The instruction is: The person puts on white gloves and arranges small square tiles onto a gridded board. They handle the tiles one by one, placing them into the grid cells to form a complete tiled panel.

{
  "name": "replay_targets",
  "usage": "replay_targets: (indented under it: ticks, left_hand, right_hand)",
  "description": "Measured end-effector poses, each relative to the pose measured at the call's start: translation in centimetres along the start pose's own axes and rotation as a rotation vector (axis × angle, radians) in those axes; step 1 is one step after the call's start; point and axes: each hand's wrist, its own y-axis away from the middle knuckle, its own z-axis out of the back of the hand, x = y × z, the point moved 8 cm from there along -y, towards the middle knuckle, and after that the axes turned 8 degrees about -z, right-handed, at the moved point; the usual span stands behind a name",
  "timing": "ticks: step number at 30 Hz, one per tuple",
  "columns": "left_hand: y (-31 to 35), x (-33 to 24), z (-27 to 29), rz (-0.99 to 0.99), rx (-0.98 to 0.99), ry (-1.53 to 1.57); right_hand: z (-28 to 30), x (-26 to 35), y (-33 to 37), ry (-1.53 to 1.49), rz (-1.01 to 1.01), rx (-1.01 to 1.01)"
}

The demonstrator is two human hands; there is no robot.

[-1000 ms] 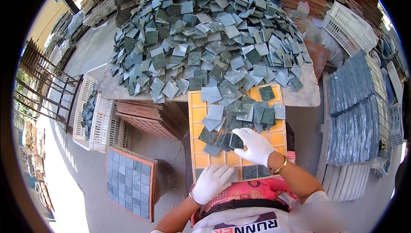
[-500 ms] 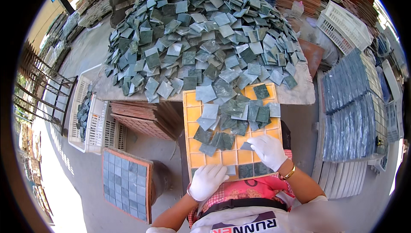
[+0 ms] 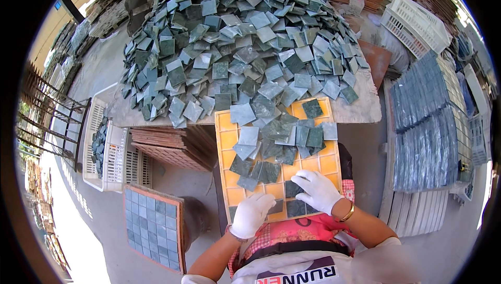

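Note:
A shallow yellow grid tray (image 3: 329,165) with pale dividing strips rests in front of my body, its far end against the stone-covered table. Loose green-grey stone tiles (image 3: 282,130) are heaped over its far half. My gloved right hand (image 3: 319,192) reaches over the near right part, thumb and forefinger apart around a dark tile (image 3: 293,188) lying in a cell. Just below sits another dark tile (image 3: 296,208), flat in its cell. At the near left, my gloved left hand (image 3: 250,215) has its fingers closed on a grey tile (image 3: 275,207), partly hidden by the glove.
A large mound of tiles (image 3: 245,54) covers the table (image 3: 360,109) ahead. To the left are a white crate (image 3: 117,153), stacked reddish boards (image 3: 169,148) and a tile-filled panel (image 3: 151,224) on a stand. Wrapped tile stacks (image 3: 425,138) stand at the right.
My right hand has moved nearer me, and the tile it carried now lies in a cell. My left fingers have drawn in around a tile. The whole view has shifted slightly.

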Motion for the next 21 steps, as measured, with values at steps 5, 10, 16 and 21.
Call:
replay_targets:
  ticks: [5,10,16,21]
  left_hand:
    - [1.9,-1.2,-2.0,-0.022,0.097,-0.085]
    - [2.7,-2.0,-3.4,-0.064,0.232,-0.194]
    - [1.2,-4.2,-1.8,-0.182,0.232,-0.411]
    - [1.8,-3.6,-2.8,-0.278,0.256,-0.476]
  right_hand:
    - [-0.9,0.4,0.3,0.025,-0.081,0.081]
    - [-0.8,0.7,-0.2,0.001,-0.109,0.184]
    - [1.6,2.8,-1.5,-0.044,-0.122,0.042]
    - [1.6,2.9,-2.3,-0.07,-0.086,-0.021]
